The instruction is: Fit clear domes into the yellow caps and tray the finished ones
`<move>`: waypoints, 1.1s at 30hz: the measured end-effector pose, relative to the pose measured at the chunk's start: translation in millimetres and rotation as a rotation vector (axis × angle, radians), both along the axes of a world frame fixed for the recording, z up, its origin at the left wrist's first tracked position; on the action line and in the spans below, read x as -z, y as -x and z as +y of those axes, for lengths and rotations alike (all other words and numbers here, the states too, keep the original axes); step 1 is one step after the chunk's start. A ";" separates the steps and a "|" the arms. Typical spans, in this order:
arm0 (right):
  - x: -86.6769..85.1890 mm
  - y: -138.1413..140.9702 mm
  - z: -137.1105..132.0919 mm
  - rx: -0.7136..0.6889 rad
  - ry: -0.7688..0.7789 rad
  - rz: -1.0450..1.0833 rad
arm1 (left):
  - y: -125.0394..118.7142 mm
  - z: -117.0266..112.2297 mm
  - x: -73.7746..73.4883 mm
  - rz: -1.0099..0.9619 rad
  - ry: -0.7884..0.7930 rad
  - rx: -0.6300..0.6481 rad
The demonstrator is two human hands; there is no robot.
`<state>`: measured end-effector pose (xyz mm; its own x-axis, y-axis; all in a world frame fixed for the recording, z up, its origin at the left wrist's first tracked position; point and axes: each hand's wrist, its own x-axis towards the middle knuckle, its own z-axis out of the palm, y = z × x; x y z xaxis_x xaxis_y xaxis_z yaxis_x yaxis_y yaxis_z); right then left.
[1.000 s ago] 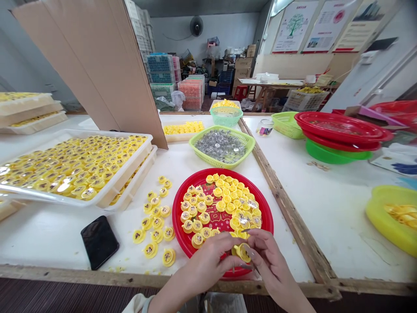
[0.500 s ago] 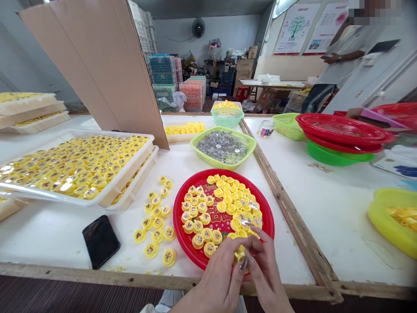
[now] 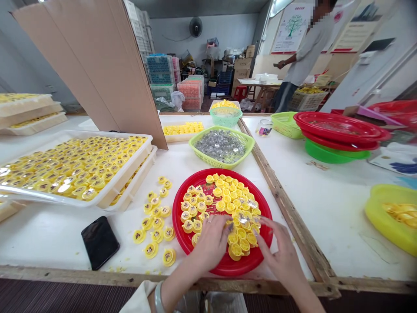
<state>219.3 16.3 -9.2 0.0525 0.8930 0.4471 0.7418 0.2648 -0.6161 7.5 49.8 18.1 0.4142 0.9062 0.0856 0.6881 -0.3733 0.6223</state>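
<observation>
A round red tray (image 3: 178,221) holds small yellow cup-shaped plastic pieces. Those on its left side (image 3: 193,208) carry printed pictures; plainer yellow pieces (image 3: 241,234) crowd its right side, with shiny clear caps (image 3: 243,217) lying on some. Over the tray's middle is my left hand (image 3: 210,243), thumb and fingers drawn together; whatever lies between them is hidden. My right hand (image 3: 278,248) is at the tray's right edge, fingers apart and slightly blurred, the tips near the plain pieces. Loose printed pieces (image 3: 157,222) lie on the table left of the tray.
Behind the red tray stands a green basket (image 3: 224,164) of clear parts. White trays (image 3: 97,198) of printed pieces are stacked left, near a black phone (image 3: 100,242). A wooden strip (image 3: 286,204) runs along the right. Beyond are stacked red trays (image 3: 339,126) and a standing person (image 3: 302,56).
My hands were together over the tray's front edge around a yellow piece; they have parted, left toward the tray's middle, right to its right edge. The person behind has shifted left.
</observation>
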 end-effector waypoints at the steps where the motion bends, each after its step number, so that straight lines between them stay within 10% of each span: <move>1: 0.3 -12.4 8.0 0.008 -0.035 -0.121 | 0.4 11.1 1.1 0.069 -0.031 -0.020; 12: 27.6 -49.8 30.2 -0.137 0.001 -0.452 | 3.1 32.4 29.1 0.342 -0.135 -0.103; 20: 14.8 -41.7 15.9 -0.048 -0.041 -0.112 | 8.4 -0.7 10.0 0.188 -0.117 0.185; 33: -10.5 -14.7 -2.4 0.032 0.166 0.272 | -6.5 12.3 27.4 0.175 -0.064 0.143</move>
